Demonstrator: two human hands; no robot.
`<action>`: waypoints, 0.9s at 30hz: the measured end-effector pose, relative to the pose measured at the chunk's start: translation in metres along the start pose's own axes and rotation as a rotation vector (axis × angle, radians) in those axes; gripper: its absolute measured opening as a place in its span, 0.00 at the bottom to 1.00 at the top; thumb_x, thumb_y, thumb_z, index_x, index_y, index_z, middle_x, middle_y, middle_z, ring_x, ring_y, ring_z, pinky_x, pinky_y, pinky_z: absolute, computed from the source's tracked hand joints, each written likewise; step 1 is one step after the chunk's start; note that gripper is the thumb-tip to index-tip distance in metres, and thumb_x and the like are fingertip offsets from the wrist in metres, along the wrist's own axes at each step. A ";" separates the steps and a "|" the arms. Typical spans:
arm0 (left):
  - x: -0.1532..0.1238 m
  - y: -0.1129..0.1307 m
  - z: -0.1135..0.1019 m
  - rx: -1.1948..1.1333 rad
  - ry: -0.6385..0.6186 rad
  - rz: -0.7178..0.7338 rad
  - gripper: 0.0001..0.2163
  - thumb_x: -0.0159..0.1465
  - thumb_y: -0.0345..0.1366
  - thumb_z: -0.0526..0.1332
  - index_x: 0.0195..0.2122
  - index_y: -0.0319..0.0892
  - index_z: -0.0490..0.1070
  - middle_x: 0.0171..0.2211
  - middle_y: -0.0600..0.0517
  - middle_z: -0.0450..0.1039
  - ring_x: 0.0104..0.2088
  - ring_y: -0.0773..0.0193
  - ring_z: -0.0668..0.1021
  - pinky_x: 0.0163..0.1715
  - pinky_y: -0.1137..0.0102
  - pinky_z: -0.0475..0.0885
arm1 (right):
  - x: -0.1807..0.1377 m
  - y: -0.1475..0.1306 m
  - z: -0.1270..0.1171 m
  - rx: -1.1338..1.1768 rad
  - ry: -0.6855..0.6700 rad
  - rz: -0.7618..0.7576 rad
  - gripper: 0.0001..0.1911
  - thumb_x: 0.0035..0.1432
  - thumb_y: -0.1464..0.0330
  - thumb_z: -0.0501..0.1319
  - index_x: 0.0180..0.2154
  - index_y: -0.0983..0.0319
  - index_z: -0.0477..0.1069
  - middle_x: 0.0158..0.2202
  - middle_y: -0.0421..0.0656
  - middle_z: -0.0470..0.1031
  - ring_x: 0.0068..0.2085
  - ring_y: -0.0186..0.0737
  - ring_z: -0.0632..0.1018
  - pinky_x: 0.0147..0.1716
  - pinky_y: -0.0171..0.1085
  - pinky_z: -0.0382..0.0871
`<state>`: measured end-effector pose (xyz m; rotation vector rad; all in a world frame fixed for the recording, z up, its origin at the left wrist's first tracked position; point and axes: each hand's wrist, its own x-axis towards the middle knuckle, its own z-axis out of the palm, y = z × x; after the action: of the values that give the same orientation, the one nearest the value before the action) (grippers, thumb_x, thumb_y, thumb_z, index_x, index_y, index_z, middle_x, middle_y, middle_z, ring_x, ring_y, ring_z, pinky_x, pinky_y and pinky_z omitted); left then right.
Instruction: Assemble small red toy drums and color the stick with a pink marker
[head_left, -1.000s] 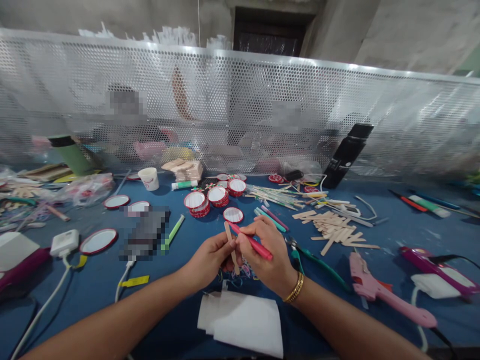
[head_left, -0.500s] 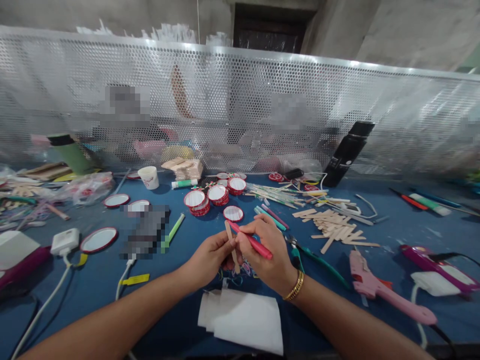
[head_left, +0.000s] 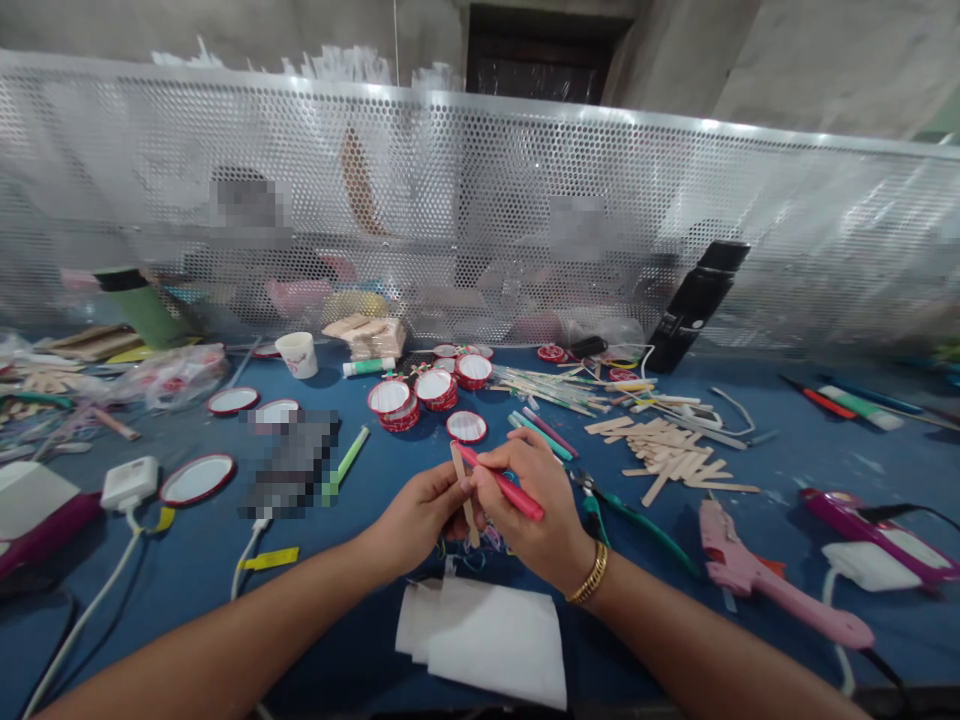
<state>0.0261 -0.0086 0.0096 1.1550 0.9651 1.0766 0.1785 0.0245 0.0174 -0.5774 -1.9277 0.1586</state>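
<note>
a wooden stick [head_left: 464, 490] is pinched near upright in the left hand [head_left: 420, 520], above the blue table [head_left: 187, 560]. a red pen [head_left: 504, 483] is gripped in the right hand [head_left: 536, 515], with its tip laid against the stick's upper part. the two hands are pressed together, just behind a white paper [head_left: 487, 640].

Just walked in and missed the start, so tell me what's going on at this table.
A person works at a blue-covered table. The left hand pinches a flat wooden craft stick upright, and the right hand holds a red marker pen with one end at the stick. More loose wooden sticks lie to the right, near a pink glue gun.
</note>
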 end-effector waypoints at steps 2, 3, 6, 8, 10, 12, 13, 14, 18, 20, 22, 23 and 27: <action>0.000 -0.002 -0.001 -0.007 -0.002 -0.001 0.23 0.53 0.57 0.67 0.28 0.40 0.68 0.19 0.56 0.69 0.18 0.72 0.69 0.19 0.75 0.61 | 0.000 0.001 0.000 -0.003 0.002 0.008 0.03 0.61 0.72 0.58 0.33 0.59 0.68 0.26 0.36 0.74 0.27 0.34 0.73 0.49 0.45 0.65; 0.001 -0.002 -0.001 -0.007 -0.004 0.002 0.23 0.53 0.57 0.67 0.28 0.40 0.68 0.19 0.56 0.69 0.18 0.72 0.69 0.19 0.75 0.61 | 0.000 0.001 0.001 -0.002 -0.006 0.006 0.04 0.61 0.72 0.58 0.33 0.59 0.68 0.26 0.36 0.74 0.27 0.34 0.73 0.49 0.45 0.64; 0.001 -0.003 -0.002 0.002 -0.003 0.016 0.23 0.53 0.57 0.66 0.28 0.40 0.68 0.19 0.56 0.68 0.18 0.72 0.69 0.19 0.75 0.61 | -0.001 0.002 0.001 0.001 -0.017 0.003 0.03 0.61 0.72 0.58 0.33 0.59 0.68 0.26 0.36 0.74 0.27 0.34 0.73 0.50 0.45 0.64; 0.001 -0.002 -0.001 0.002 0.002 0.008 0.23 0.52 0.57 0.67 0.28 0.40 0.68 0.19 0.56 0.69 0.18 0.72 0.69 0.19 0.75 0.61 | -0.001 0.002 0.001 0.002 -0.004 0.006 0.03 0.61 0.72 0.58 0.33 0.59 0.68 0.26 0.36 0.74 0.27 0.34 0.73 0.49 0.44 0.64; 0.001 -0.001 -0.001 -0.003 0.006 -0.004 0.23 0.52 0.58 0.67 0.28 0.40 0.68 0.19 0.56 0.69 0.18 0.72 0.69 0.19 0.75 0.61 | -0.001 0.001 0.001 0.003 -0.003 0.006 0.03 0.61 0.72 0.58 0.33 0.59 0.68 0.26 0.36 0.74 0.27 0.34 0.73 0.49 0.44 0.64; 0.001 0.000 -0.001 -0.004 0.008 -0.009 0.24 0.51 0.58 0.67 0.28 0.40 0.68 0.19 0.56 0.69 0.18 0.72 0.69 0.20 0.75 0.62 | -0.001 0.001 0.001 0.004 -0.014 0.000 0.03 0.61 0.72 0.58 0.34 0.59 0.68 0.26 0.36 0.74 0.27 0.34 0.73 0.49 0.44 0.64; 0.001 0.000 -0.001 -0.003 0.008 -0.010 0.24 0.51 0.58 0.67 0.28 0.40 0.68 0.19 0.56 0.69 0.18 0.72 0.69 0.20 0.75 0.62 | -0.001 0.001 0.000 0.004 -0.014 0.000 0.03 0.61 0.72 0.58 0.34 0.59 0.68 0.25 0.36 0.74 0.27 0.34 0.73 0.49 0.44 0.64; 0.001 0.000 -0.001 -0.003 0.008 -0.009 0.23 0.52 0.58 0.67 0.28 0.39 0.68 0.19 0.56 0.69 0.18 0.72 0.69 0.20 0.75 0.62 | 0.000 0.001 0.000 0.002 -0.012 0.003 0.03 0.61 0.72 0.58 0.34 0.59 0.68 0.26 0.36 0.74 0.27 0.34 0.73 0.49 0.44 0.64; 0.001 -0.001 -0.001 -0.012 0.006 -0.006 0.23 0.52 0.57 0.67 0.28 0.39 0.68 0.20 0.56 0.70 0.18 0.72 0.69 0.19 0.75 0.61 | 0.000 0.001 0.000 -0.001 -0.002 0.012 0.04 0.61 0.73 0.58 0.33 0.59 0.67 0.27 0.36 0.74 0.28 0.34 0.73 0.49 0.44 0.64; 0.001 0.000 -0.001 -0.013 0.007 -0.006 0.23 0.51 0.57 0.68 0.28 0.40 0.68 0.19 0.56 0.69 0.17 0.72 0.69 0.19 0.75 0.61 | -0.001 0.002 0.000 0.001 -0.005 0.001 0.04 0.60 0.73 0.58 0.33 0.59 0.68 0.27 0.36 0.74 0.28 0.34 0.73 0.49 0.44 0.64; 0.001 0.000 -0.001 -0.012 0.010 -0.007 0.23 0.51 0.57 0.68 0.28 0.40 0.68 0.19 0.56 0.70 0.17 0.72 0.69 0.19 0.75 0.61 | -0.001 0.002 0.000 0.003 -0.007 0.000 0.04 0.60 0.73 0.58 0.33 0.59 0.67 0.26 0.36 0.74 0.28 0.34 0.73 0.49 0.44 0.64; 0.001 0.000 0.000 -0.011 0.010 -0.005 0.23 0.52 0.57 0.68 0.28 0.40 0.68 0.20 0.56 0.70 0.17 0.72 0.69 0.19 0.75 0.61 | -0.001 0.002 0.000 0.004 -0.006 0.004 0.04 0.60 0.73 0.58 0.33 0.59 0.67 0.26 0.36 0.74 0.28 0.34 0.73 0.50 0.44 0.64; 0.001 -0.001 -0.001 -0.019 0.007 0.004 0.22 0.53 0.56 0.67 0.28 0.40 0.68 0.19 0.56 0.69 0.17 0.72 0.69 0.18 0.75 0.60 | -0.001 0.001 0.000 0.003 -0.003 0.005 0.04 0.60 0.73 0.58 0.33 0.59 0.67 0.26 0.36 0.74 0.27 0.33 0.73 0.50 0.44 0.64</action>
<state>0.0255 -0.0073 0.0084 1.1392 0.9566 1.0912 0.1794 0.0253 0.0162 -0.5801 -1.9284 0.1659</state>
